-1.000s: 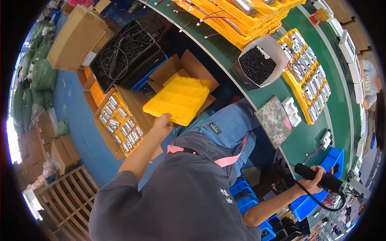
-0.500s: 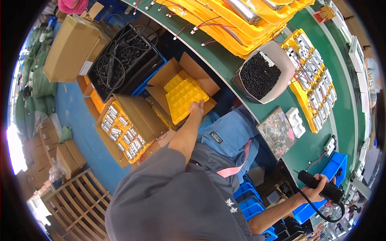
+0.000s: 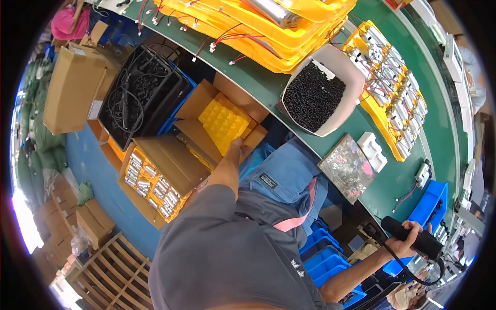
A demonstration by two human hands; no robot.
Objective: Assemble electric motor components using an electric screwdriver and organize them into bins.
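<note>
A yellow moulded tray with rows of pockets [image 3: 222, 124] lies tilted inside an open cardboard box [image 3: 194, 98] beside the bench. My left hand [image 3: 236, 149] grips the tray's near edge, its fingers partly hidden from view. Off to the right, my right hand [image 3: 407, 240] is wrapped round a black electric screwdriver [image 3: 429, 245], holding it over the bench's near end. A black cord loops down from the tool, below my wrist.
On the green bench [image 3: 258, 85] stand stacked yellow trays [image 3: 281, 61] with wired leads, a tub of black screws [image 3: 356, 77], a tray of silver motors [image 3: 385, 93], a speckled square board [image 3: 347, 168] and a blue bin [image 3: 436, 199]. A carton of silver cylinders [image 3: 155, 181] and a black crate [image 3: 116, 116] are at left.
The yellow tray has gone down deeper into the cardboard box with my left hand at its edge. My right hand still holds the screwdriver. The whole view has shifted a little.
</note>
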